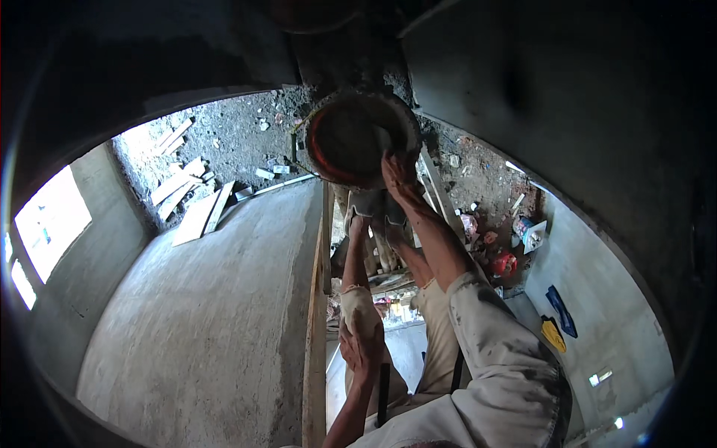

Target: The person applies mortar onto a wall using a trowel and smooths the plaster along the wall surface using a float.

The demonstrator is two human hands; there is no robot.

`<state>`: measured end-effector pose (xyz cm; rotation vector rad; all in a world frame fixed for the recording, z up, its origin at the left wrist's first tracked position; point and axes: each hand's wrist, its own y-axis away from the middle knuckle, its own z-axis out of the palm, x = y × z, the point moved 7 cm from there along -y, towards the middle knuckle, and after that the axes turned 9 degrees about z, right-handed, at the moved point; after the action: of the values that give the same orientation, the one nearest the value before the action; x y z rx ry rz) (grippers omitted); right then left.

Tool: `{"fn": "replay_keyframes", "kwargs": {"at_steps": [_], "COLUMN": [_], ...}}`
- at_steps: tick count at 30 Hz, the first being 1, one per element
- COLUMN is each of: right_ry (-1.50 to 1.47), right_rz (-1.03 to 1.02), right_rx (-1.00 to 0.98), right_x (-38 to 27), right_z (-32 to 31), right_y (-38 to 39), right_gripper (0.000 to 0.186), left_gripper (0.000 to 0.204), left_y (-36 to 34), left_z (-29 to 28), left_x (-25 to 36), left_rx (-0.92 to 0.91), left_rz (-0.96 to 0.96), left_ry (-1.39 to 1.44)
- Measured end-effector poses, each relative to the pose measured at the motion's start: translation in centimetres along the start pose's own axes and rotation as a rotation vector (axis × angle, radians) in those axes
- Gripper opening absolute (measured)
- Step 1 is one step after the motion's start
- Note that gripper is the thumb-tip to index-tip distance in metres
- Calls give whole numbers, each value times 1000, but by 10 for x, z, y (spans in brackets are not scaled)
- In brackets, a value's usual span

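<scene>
2 bare hands show, with 1 round basin (317,148) ahead of both, touching the right hand (399,174). The right arm stretches forward, almost straight; its fingers bend at the basin's near right rim beside 1 flat grey piece (383,139), and I cannot tell whether they clasp it or the rim. The left hand (361,348) lies back on 1 knee (359,305), palm down; how wide its fingers stand I cannot tell. Right of the right hand is 1 red bag (504,263); farther right, 1 blue item (561,310) and 1 yellow item (553,334).
</scene>
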<state>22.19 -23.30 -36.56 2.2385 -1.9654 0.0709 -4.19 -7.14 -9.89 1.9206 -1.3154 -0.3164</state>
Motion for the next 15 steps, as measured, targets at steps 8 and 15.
{"fn": "replay_keyframes", "kwargs": {"at_steps": [8, 15], "right_ry": [-1018, -783], "right_rz": [440, 193], "right_rx": [-510, -542], "right_x": [107, 62], "right_z": [81, -102], "right_y": [33, 28], "right_gripper": [30, 29], "left_gripper": [68, 80], "left_y": [-17, -3], "left_z": [10, -8], "left_x": [29, -20], "left_rx": [-78, -156], "left_rz": [14, -67], "left_ry": [213, 69]}}
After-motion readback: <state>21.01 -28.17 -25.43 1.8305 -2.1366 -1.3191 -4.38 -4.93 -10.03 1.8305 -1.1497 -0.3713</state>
